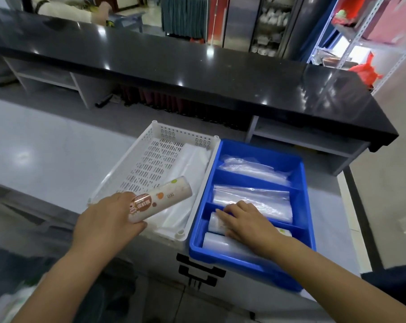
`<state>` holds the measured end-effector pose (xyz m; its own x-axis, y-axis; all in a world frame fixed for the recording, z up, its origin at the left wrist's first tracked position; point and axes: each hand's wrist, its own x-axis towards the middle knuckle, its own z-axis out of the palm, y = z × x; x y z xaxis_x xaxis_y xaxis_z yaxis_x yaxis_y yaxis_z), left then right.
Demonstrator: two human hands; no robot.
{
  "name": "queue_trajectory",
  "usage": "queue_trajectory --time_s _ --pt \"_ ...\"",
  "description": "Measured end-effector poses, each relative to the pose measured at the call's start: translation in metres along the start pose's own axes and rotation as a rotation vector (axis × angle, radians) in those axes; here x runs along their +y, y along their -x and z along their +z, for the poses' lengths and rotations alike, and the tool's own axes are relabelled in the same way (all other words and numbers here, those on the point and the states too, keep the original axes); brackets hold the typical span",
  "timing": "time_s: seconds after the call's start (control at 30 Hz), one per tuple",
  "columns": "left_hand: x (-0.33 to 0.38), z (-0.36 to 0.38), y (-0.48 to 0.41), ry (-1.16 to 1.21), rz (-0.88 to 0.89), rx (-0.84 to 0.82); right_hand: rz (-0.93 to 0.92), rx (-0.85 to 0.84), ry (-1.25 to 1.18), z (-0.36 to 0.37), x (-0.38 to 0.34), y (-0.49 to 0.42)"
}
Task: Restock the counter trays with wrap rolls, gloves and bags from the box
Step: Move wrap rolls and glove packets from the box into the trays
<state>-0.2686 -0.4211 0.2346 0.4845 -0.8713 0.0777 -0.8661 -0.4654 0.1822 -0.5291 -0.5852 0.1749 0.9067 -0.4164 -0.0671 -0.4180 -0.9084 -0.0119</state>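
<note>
My left hand [104,219] grips a wrap roll [161,201] with a cream and brown label, held over the near end of the white perforated basket [150,159]. Clear plastic bags [188,183] lie along the basket's right side. Beside it sits a blue divided tray [300,203]. My right hand [246,221] lies with its fingers flat on a wrap roll [215,223] in the tray's nearest compartment; another roll [223,244] lies in front of it. Clear bag packs [253,201] fill the two farther compartments.
Both containers stand on a grey counter [46,155]. A raised black countertop [197,73] runs behind them. The blue tray overhangs the counter's near edge. Shelving [360,43] stands at the far right. A blurred white and green object [15,304] shows at the bottom left.
</note>
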Motion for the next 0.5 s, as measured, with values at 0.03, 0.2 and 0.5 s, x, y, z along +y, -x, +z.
queue_trajectory --time_s 0.03,0.2,0.5 --pt "0.0 -0.001 -0.002 -0.006 -0.005 -0.011 0.0 0.009 -0.024 -0.002 -0.001 -0.001" --pt "-0.002 -0.001 -0.016 -0.017 -0.015 -0.041 -0.066 0.013 -0.164 -0.007 -0.017 -0.006" --pt "0.011 -0.001 -0.045 0.007 0.086 -0.107 -0.069 -0.02 -0.137 -0.001 -0.026 -0.014"
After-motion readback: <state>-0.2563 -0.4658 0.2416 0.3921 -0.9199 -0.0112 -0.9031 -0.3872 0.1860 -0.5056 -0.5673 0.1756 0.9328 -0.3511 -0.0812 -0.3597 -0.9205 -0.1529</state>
